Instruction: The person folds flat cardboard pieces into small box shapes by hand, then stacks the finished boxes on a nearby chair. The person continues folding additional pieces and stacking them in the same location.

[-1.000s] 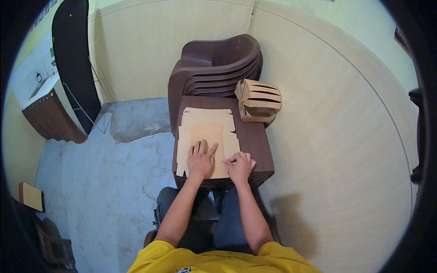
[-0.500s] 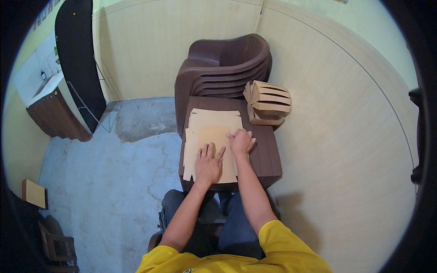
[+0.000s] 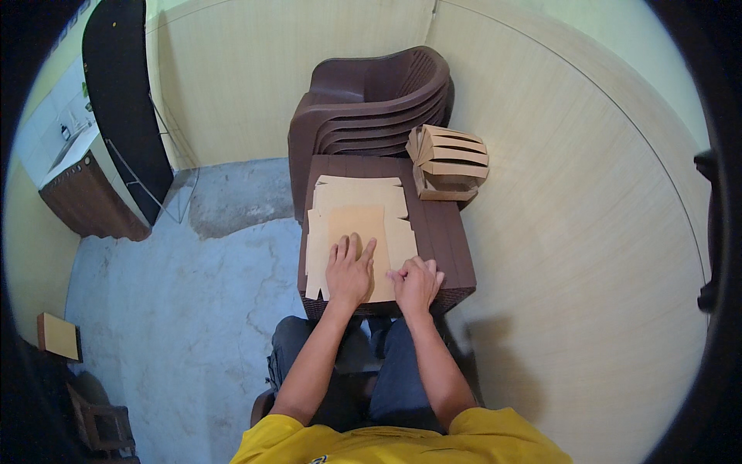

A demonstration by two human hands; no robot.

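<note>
A flat, pale cardboard blank (image 3: 362, 191) with notched edges lies on the brown table (image 3: 444, 240) in front of me. On top of it rests a smaller, darker tan rectangular sheet (image 3: 357, 219). My left hand (image 3: 349, 277) is open and presses that sheet down, palm low and fingers spread forward. At the sheet's lower right edge, my right hand (image 3: 418, 286) is closed, thumb and fingers pinched together against the cardboard. Whatever it may hold is hidden or too small to make out.
A slatted, folded cardboard piece (image 3: 452, 161) stands at the table's far right corner, near the wood-panelled wall. Behind the table is a stack of brown plastic chairs (image 3: 371, 100). A tall black board (image 3: 120, 100) and a sink counter (image 3: 89, 185) stand at the far left.
My right hand has slid toward me along the right side of the tan sheet, staying closed. My left hand stays spread on the sheet. The whole view has shifted slightly.
</note>
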